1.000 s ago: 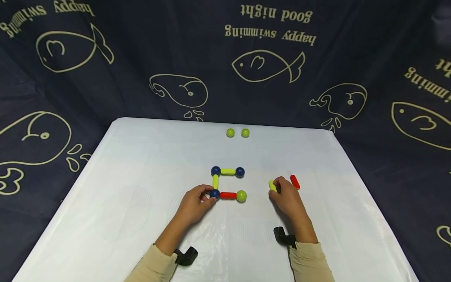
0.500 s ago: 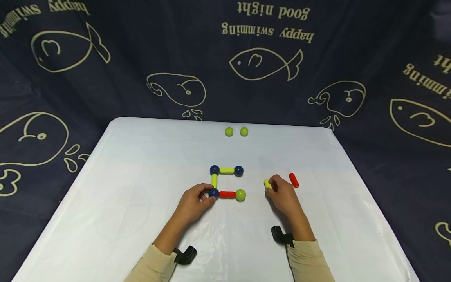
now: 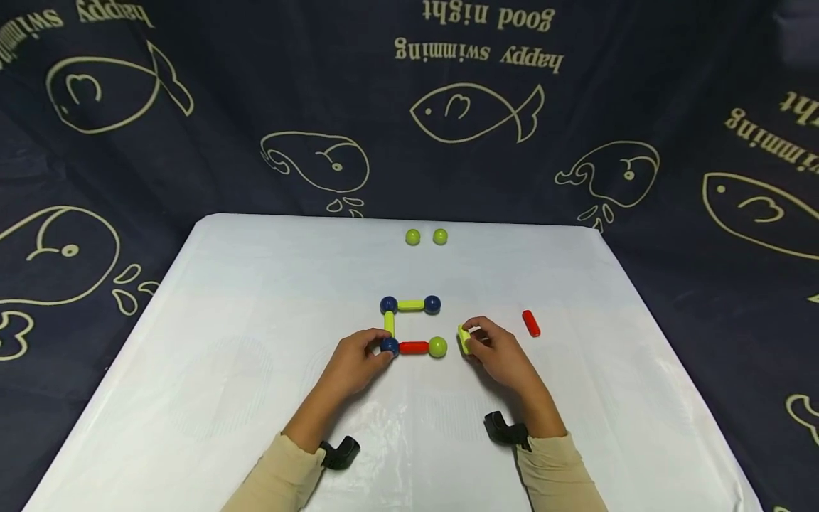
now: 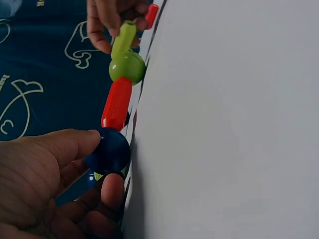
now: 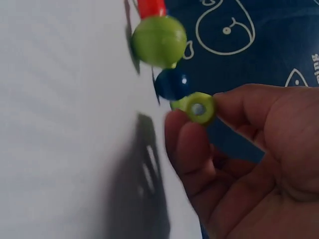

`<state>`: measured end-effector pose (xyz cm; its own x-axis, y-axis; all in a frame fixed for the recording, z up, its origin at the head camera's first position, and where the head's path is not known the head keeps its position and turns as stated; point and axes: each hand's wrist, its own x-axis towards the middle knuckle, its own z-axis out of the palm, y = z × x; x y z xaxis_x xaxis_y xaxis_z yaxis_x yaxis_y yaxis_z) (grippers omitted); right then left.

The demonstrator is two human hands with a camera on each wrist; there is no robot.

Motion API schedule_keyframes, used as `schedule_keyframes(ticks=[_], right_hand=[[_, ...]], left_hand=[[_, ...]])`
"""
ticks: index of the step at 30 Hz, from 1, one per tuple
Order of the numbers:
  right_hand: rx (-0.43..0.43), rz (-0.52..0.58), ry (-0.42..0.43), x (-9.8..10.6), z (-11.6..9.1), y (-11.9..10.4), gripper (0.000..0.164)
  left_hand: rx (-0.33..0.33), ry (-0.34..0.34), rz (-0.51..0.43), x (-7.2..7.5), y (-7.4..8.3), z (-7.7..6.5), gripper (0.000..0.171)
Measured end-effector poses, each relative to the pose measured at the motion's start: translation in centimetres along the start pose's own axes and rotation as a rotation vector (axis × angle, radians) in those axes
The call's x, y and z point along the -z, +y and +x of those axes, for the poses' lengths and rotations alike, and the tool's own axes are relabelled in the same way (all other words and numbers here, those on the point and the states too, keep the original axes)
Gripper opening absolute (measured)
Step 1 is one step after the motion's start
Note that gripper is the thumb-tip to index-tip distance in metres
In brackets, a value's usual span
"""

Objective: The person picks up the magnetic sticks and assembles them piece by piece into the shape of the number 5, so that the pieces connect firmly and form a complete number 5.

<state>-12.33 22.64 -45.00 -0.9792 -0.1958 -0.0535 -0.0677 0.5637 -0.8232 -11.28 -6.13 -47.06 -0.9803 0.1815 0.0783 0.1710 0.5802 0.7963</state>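
Observation:
My left hand (image 3: pixel 356 363) grips a blue ball (image 4: pixel 110 151) at the near left corner of a C-shaped construction of balls and rods. From that ball a red rod (image 3: pixel 414 348) runs right to a green ball (image 3: pixel 438 347). A yellow-green rod (image 3: pixel 389 324) goes up to another blue ball (image 3: pixel 388 305), and a second yellow-green rod (image 3: pixel 410 306) leads to the far right blue ball (image 3: pixel 432 304). Just right of the green ball, my right hand (image 3: pixel 502 355) pinches a loose yellow-green rod (image 3: pixel 463 340); its round metal end faces the right wrist camera.
A loose red rod (image 3: pixel 531 323) lies right of my right hand. Two green balls (image 3: pixel 412 237) sit apart at the back of the white table (image 3: pixel 269 270). Behind hangs a dark blue cloth (image 3: pixel 230 85) with fish and whale drawings.
My right hand has moved left with the yellow-green rod, away from the loose red rod and nearer the green ball. The left hand keeps its grip on the blue ball.

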Motion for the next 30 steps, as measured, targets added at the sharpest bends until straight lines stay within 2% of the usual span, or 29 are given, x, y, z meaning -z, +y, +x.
schedule_keyframes(ticks=[8,13,18,21,24,27,30], right_hand=[[-0.031,0.061,-0.057,-0.5,-0.1,-0.7,0.022],[-0.008,0.11,-0.115,-0.7,-0.2,-0.7,0.019],[0.037,0.141,-0.197,-1.2,-0.2,-0.8,0.015],[0.077,0.107,-0.218,-1.8,-0.1,-0.8,0.014],[0.116,0.009,-0.195,-2.3,-0.1,-0.8,0.015],[0.13,-0.073,-0.158,-2.7,0.0,-0.8,0.016],[0.118,-0.086,-0.144,-2.8,0.0,-0.8,0.017]], left_hand=[[0.029,-0.008,0.011,-0.1,0.5,1.9,0.027],[0.026,-0.009,0.007,-0.1,0.5,3.2,0.028],[0.052,-0.01,0.007,-0.1,0.2,4.1,0.03],[0.073,-0.011,0.006,-0.1,-0.2,4.3,0.031],[0.088,-0.008,-0.016,-0.1,-0.4,4.2,0.032],[0.092,-0.005,-0.048,-0.1,-0.5,4.0,0.032],[0.084,-0.005,-0.061,-0.2,-0.5,3.9,0.032]])
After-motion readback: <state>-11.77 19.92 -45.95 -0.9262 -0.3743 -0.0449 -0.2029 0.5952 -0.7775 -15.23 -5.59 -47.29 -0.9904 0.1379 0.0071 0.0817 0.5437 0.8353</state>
